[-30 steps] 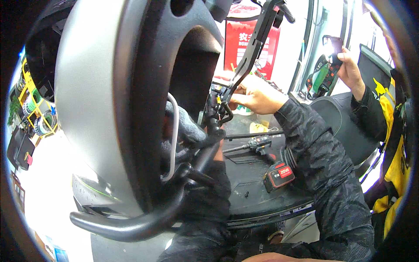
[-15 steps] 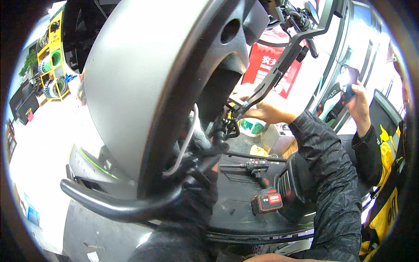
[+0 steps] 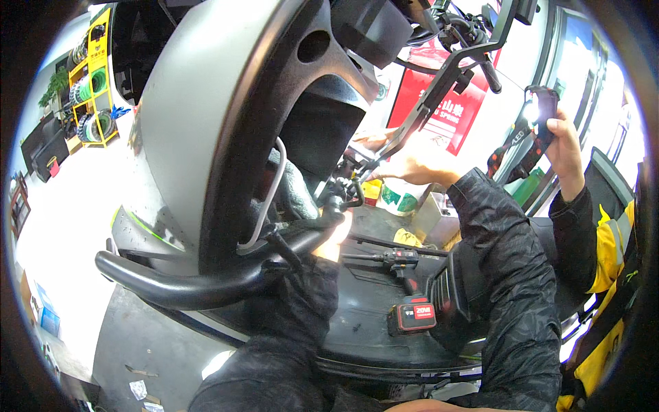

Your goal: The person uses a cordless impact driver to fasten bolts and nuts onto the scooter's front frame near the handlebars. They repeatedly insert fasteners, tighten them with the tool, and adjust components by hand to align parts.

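My right hand, partly washed out by glare, is closed around the lower end of a long black angled metal bracket. Fingers show on the far side of the bracket. My left hand reaches up behind a curved black tube; only a bright patch near the wrist shows, and its fingers are hidden. Between the hands sits a cluster of small black fittings with a short bent lever. These parts join a vehicle with a grey front panel, an open dark recess and a pale curved rod.
A cordless power tool with a red-and-black battery lies on the black footboard, beside a black seat. At right, another person's hand holds a lit headlamp. A yellow tire rack stands far left.
The view has shifted, showing more of the recess and fittings. The other person's headlamp now shines toward my hands. My right hand stays at the bracket's lower end.
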A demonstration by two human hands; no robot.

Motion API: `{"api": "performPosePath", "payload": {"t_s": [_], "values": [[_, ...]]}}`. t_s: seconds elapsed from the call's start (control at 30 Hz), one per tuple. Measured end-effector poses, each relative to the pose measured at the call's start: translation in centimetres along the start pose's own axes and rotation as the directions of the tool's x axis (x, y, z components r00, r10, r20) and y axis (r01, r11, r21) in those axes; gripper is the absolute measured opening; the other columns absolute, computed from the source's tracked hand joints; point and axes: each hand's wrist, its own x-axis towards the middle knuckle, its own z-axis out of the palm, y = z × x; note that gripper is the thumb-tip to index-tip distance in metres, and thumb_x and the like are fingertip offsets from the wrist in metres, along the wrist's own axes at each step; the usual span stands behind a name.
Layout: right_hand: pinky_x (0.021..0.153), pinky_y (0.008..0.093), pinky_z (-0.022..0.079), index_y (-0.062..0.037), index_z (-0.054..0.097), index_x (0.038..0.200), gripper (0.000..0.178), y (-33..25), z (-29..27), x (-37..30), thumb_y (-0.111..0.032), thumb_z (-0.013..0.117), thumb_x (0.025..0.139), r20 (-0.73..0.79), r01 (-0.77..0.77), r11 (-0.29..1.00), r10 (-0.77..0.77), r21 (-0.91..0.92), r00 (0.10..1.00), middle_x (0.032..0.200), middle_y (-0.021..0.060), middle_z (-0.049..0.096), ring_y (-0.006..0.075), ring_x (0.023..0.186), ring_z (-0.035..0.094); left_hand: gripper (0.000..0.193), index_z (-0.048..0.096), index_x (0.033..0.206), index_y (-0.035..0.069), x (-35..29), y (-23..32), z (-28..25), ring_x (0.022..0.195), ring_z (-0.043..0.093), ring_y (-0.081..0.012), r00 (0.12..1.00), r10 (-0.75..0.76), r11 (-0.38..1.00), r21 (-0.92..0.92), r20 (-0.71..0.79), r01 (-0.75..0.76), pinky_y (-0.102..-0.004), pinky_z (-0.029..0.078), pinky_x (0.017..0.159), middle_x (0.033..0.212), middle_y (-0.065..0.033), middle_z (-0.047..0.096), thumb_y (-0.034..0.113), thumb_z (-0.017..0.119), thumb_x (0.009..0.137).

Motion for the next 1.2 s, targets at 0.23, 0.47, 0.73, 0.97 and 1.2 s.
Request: {"api": "performPosePath", "payload": {"t_s": [0.23,0.47,0.73,0.97,1.2], "values": [[0.069,0.0370,0.055,-0.0191,0.066,0.140,0.066,-0.1,1.1,0.5,-0.047,0.083,0.083,-0.141,0.130,0.987,-0.117,0.090,0.983,0.087,0.0103,0.075,0.0242,0.072,0.071,0.027,0.071,0.120,0.005,-0.8,-1.8,2.5,0.111,0.070,-0.0267,0.999,0.048,0.993,0.106,-0.004,-0.047,-0.0438,0.060,0.097,0.121,-0.0128,0.073,0.020,0.068,0.098],[0.067,0.0386,0.053,-0.0166,0.065,0.140,0.066,1.9,1.8,0.5,-0.055,0.076,0.088,-0.158,0.204,0.976,-0.214,-0.078,0.964,0.074,0.0119,0.070,0.0249,0.066,0.068,0.027,0.073,0.118,0.006,-0.9,-2.2,3.0,0.109,0.071,-0.0272,0.971,0.104,0.987,0.100,0.214,-0.127,-0.0441,0.060,0.094,0.122,-0.0132,0.074,0.025,0.064,0.100],[0.075,0.0414,0.055,0.0000,0.077,0.106,0.052,1.1,0.3,-0.9,-0.050,0.072,0.092,-0.036,-0.076,0.966,0.087,0.248,0.996,0.092,0.0157,0.074,0.0294,0.079,0.071,0.031,0.063,0.127,0.004,-1.0,-1.4,1.6,0.118,0.060,-0.0231,0.984,0.115,0.965,0.219,0.135,-0.142,-0.0445,0.042,0.112,0.126,-0.0124,0.069,0.026,0.053,0.108],[0.077,0.0387,0.056,0.0003,0.076,0.106,0.043,-1.0,0.1,-0.2,-0.039,0.074,0.090,-0.260,0.242,0.914,-0.159,0.326,0.952,0.090,0.0185,0.074,0.0286,0.080,0.071,0.036,0.063,0.128,0.003,-2.0,-1.1,1.7,0.127,0.057,-0.0309,0.988,0.023,0.999,0.042,0.151,-0.030,-0.0505,0.036,0.119,0.130,-0.0158,0.066,0.030,0.055,0.106],[0.072,0.0399,0.055,-0.0224,0.079,0.111,0.022,2.0,0.9,-0.1,-0.020,0.069,0.091,-0.194,0.553,0.791,-0.604,-0.262,0.773,0.089,0.0051,0.067,0.0258,0.081,0.068,0.037,0.066,0.126,0.000,-0.5,0.1,-0.2,0.126,0.058,-0.0312,0.919,-0.025,0.989,0.142,0.393,-0.033,-0.0486,0.040,0.116,0.132,-0.0175,0.067,0.025,0.062,0.099]]}}
